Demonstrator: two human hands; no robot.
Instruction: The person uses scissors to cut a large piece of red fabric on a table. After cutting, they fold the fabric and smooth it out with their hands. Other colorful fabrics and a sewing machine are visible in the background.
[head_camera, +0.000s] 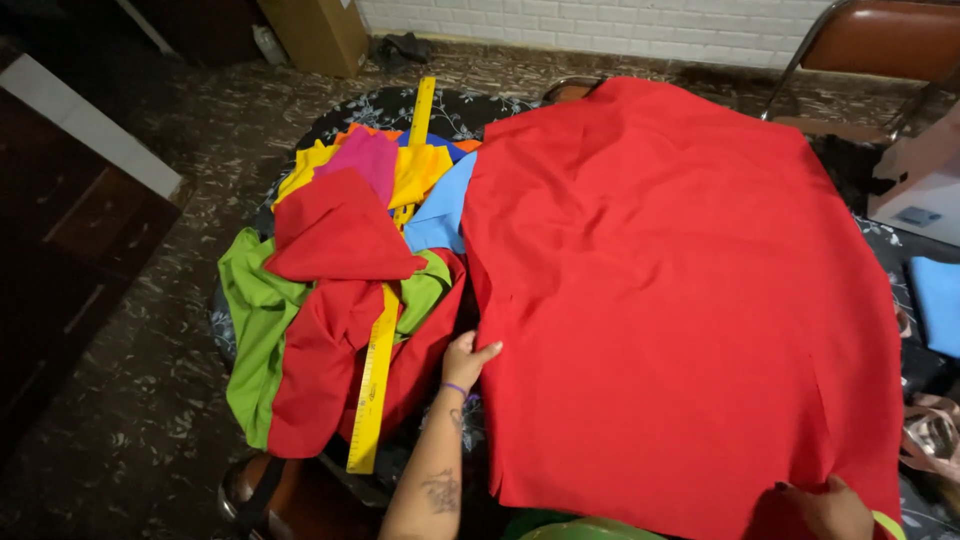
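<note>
- The left hand (466, 360) rests at the left edge of the large red cloth (680, 300), fingers loosely curled and thumb out, touching the hem rather than clamping it (a thin purple band sits on the wrist).
- The right hand (825, 508) is at the cloth's near right corner, fingers closed on the edge; part of it is cut off by the frame.
- The red cloth lies spread flat over most of the tabletop (460, 110), which has a dark floral cover.
- Left of it lies a heap of cloth pieces (340, 250): red, green, yellow, pink, blue.
- A yellow ruler (378, 385) lies lengthwise through that heap.
- A brown chair (880, 40) stands beyond the tabletop.
</note>
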